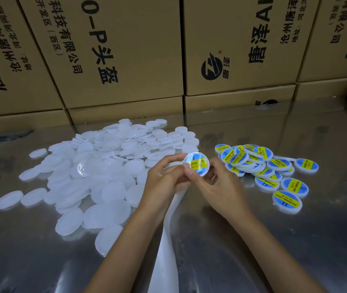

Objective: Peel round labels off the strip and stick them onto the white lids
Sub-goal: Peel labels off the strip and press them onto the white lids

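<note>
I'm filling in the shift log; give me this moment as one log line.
step: pressing label onto lid | left hand: holds lid, strip | right hand: holds lid | unlabelled pile left | labelled pile right

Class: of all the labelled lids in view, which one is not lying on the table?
The labelled lid held up between the left hand and right hand; the rest lie heaped at right.

Dim, table (295, 240) glare (overhead), edges warped
</note>
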`<control>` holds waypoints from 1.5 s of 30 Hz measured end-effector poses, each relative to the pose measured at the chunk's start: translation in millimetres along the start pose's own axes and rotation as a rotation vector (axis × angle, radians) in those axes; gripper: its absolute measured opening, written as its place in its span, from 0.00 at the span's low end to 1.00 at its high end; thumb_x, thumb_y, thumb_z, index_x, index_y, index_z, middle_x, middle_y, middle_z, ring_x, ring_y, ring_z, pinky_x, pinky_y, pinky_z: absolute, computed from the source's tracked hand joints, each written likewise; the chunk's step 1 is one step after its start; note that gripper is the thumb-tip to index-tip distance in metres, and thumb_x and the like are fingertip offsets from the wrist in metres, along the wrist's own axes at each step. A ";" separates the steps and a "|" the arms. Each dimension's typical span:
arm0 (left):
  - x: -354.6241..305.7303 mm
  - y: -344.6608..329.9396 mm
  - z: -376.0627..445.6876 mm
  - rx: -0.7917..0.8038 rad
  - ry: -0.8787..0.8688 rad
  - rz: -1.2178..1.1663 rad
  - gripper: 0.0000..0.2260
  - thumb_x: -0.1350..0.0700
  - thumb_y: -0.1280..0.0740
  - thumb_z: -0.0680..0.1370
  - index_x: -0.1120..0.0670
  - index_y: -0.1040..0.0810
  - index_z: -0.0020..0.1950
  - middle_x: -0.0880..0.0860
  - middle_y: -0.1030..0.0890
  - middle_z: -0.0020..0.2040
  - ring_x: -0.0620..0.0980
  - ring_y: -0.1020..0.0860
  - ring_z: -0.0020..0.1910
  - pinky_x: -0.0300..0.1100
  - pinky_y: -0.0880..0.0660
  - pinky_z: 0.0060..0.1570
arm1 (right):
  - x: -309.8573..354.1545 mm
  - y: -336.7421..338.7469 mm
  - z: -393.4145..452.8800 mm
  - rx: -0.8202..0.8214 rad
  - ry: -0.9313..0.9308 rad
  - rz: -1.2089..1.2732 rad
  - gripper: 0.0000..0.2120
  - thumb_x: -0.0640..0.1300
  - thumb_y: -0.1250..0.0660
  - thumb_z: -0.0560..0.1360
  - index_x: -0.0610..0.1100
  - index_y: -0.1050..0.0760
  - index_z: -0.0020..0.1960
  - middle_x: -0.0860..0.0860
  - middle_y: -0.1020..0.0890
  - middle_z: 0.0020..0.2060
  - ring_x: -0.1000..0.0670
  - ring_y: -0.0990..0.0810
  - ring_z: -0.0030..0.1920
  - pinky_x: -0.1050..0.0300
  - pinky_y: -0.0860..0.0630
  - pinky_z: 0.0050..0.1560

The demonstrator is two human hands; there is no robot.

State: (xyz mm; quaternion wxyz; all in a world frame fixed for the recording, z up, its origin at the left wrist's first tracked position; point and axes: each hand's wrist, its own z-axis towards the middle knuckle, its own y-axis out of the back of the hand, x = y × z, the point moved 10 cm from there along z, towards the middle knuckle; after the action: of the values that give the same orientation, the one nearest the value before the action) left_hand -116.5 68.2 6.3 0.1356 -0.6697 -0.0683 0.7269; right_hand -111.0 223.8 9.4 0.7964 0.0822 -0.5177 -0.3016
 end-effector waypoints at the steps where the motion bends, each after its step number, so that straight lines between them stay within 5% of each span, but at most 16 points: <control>1: 1.7 -2.8 0.1 0.012 0.017 -0.010 0.10 0.64 0.34 0.81 0.58 0.19 0.60 0.60 0.14 0.51 0.58 0.14 0.51 0.46 0.17 0.51 | 2.1 -0.8 -0.6 0.005 0.030 -0.053 0.30 0.79 0.42 0.66 0.51 0.26 0.42 0.57 0.24 0.30 0.55 0.26 0.32 0.58 0.33 0.34; 9: -0.9 -9.0 -0.3 0.075 -0.009 -0.005 0.10 0.66 0.32 0.79 0.60 0.23 0.59 0.63 0.15 0.49 0.60 0.14 0.48 0.44 0.18 0.48 | 3.6 4.3 -3.2 -0.015 0.053 -0.181 0.33 0.72 0.58 0.74 0.47 0.35 0.30 0.53 0.29 0.23 0.49 0.27 0.32 0.54 0.37 0.33; 16: -1.6 -16.0 0.4 0.185 -0.036 0.125 0.24 0.71 0.27 0.73 0.51 0.20 0.64 0.59 0.17 0.46 0.55 0.15 0.48 0.45 0.17 0.46 | -8.7 -5.6 -0.5 0.062 -0.041 0.106 0.27 0.58 0.49 0.83 0.48 0.35 0.29 0.56 0.30 0.22 0.55 0.32 0.28 0.52 0.34 0.37; 20: -5.8 -3.0 1.5 0.039 -0.068 0.160 0.12 0.66 0.24 0.73 0.56 0.17 0.53 0.57 0.14 0.41 0.57 0.14 0.42 0.43 0.18 0.38 | -10.5 -11.7 1.0 0.134 -0.111 0.297 0.32 0.66 0.50 0.80 0.39 0.30 0.36 0.49 0.27 0.28 0.52 0.28 0.34 0.43 0.27 0.45; 22: -7.7 6.2 1.5 -0.046 -0.082 0.141 0.06 0.63 0.24 0.74 0.57 0.18 0.48 0.61 0.14 0.41 0.58 0.14 0.40 0.43 0.18 0.34 | -0.5 -13.4 -0.8 0.167 -0.028 0.303 0.29 0.71 0.48 0.76 0.47 0.30 0.35 0.53 0.28 0.28 0.55 0.31 0.33 0.49 0.29 0.40; 28: -7.1 10.8 0.3 -0.090 -0.083 0.148 0.07 0.56 0.27 0.78 0.59 0.19 0.44 0.61 0.14 0.40 0.58 0.14 0.39 0.45 0.18 0.34 | 11.2 -14.7 -7.3 0.133 0.155 -0.201 0.26 0.81 0.44 0.65 0.57 0.37 0.36 0.62 0.27 0.33 0.58 0.27 0.35 0.59 0.37 0.30; 34: -7.0 -2.3 0.0 0.065 -0.081 0.173 0.06 0.59 0.33 0.82 0.60 0.17 0.54 0.58 0.14 0.45 0.57 0.14 0.43 0.44 0.17 0.39 | 7.0 2.7 -2.6 -0.007 0.146 -0.226 0.27 0.73 0.49 0.73 0.52 0.36 0.31 0.60 0.27 0.28 0.53 0.30 0.30 0.56 0.40 0.29; 40: 2.8 -17.7 -1.4 0.202 -0.031 0.196 0.16 0.69 0.31 0.78 0.58 0.22 0.64 0.61 0.17 0.51 0.55 0.15 0.47 0.46 0.17 0.44 | -1.7 12.0 0.1 -0.068 0.060 -0.250 0.27 0.62 0.49 0.80 0.45 0.34 0.32 0.51 0.30 0.24 0.44 0.28 0.32 0.52 0.31 0.33; 45: -1.6 -13.8 -0.2 0.174 -0.055 0.261 0.18 0.67 0.24 0.73 0.53 0.16 0.60 0.59 0.15 0.49 0.58 0.14 0.44 0.45 0.17 0.41 | -1.8 6.8 0.0 0.000 0.025 0.043 0.27 0.59 0.46 0.82 0.47 0.37 0.29 0.55 0.33 0.21 0.54 0.35 0.27 0.55 0.38 0.33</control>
State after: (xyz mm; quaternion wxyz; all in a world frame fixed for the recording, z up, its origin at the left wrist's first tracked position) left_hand -114.7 80.9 11.7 0.0956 -0.6384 0.0791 0.7596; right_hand -108.9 230.3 11.1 0.8093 0.0748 -0.5092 -0.2832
